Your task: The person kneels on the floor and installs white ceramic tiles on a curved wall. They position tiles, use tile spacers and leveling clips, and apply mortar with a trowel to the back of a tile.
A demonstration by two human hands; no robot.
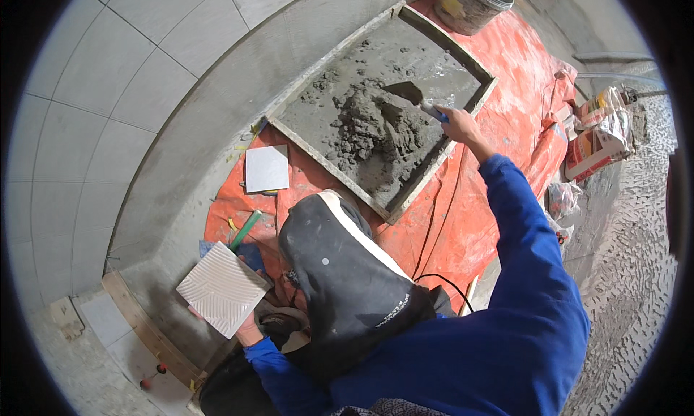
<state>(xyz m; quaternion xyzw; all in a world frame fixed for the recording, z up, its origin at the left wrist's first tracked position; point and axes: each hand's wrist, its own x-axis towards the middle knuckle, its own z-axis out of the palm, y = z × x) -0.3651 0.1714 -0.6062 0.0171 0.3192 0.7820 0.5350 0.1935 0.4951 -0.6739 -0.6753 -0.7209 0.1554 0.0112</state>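
Note:
My left hand (pixel 250 331) holds a square tile (pixel 223 289) from below, its ribbed back facing up. Most of the fingers are hidden beneath the tile. At the far right end of my reach, my right hand (pixel 463 127) is closed around the blue handle of a trowel (pixel 406 91). The trowel's blade is over the heap of wet grey mortar (pixel 379 130), at the heap's upper right side. A shallow wood-edged mixing tray (pixel 329 172) contains the mortar. Between the tray and the held tile lies a smooth white tile (pixel 267 169).
An orange plastic sheet (pixel 426 239) lies under the tray. A dirty bucket (pixel 473 5) stands at the far end, with bags (pixel 600 145) to the right. A green-handled tool (pixel 246 229) rests near my left knee. A tiled wall (pixel 94 119) rises on the left.

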